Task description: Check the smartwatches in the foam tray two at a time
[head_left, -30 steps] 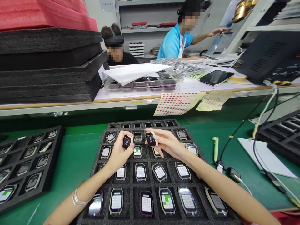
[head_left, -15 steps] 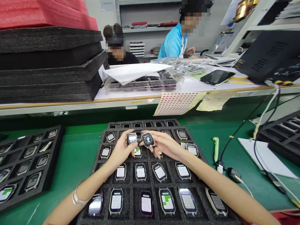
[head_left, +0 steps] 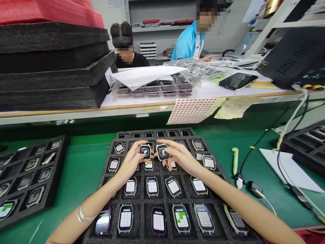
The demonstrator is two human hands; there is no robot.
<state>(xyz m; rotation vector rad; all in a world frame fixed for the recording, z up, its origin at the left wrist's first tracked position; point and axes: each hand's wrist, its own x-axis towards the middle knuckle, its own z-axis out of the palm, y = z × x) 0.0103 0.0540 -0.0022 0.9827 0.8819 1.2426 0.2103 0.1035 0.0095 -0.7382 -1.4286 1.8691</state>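
Observation:
Over the upper part of a black foam tray (head_left: 142, 200), each of my hands grips a strapless smartwatch. My left hand (head_left: 134, 156) is closed around one smartwatch (head_left: 145, 149), its thumb at the lower edge of the lit dial. My right hand (head_left: 179, 154) pinches the other smartwatch (head_left: 161, 153) by its edges, a fingertip on the right part of the dial face. The two watches are side by side, slightly apart. Below them, several watches such as a green-and-white-screened watch (head_left: 181, 217) lie in the tray's compartments. My hands partly hide the upper rows.
A second foam tray of watches (head_left: 19, 200) lies at left. Cables, a black charger (head_left: 254, 188) and a light-green tool (head_left: 235, 161) are on the right. Beyond stands a shelf with stacked black foam (head_left: 50, 67), clear trays and a phone (head_left: 238, 81). Two people sit behind it.
The left watch has tilted, and its screen now shows a lit dial instead of glare. The right watch has moved slightly right, with a finger now on its screen.

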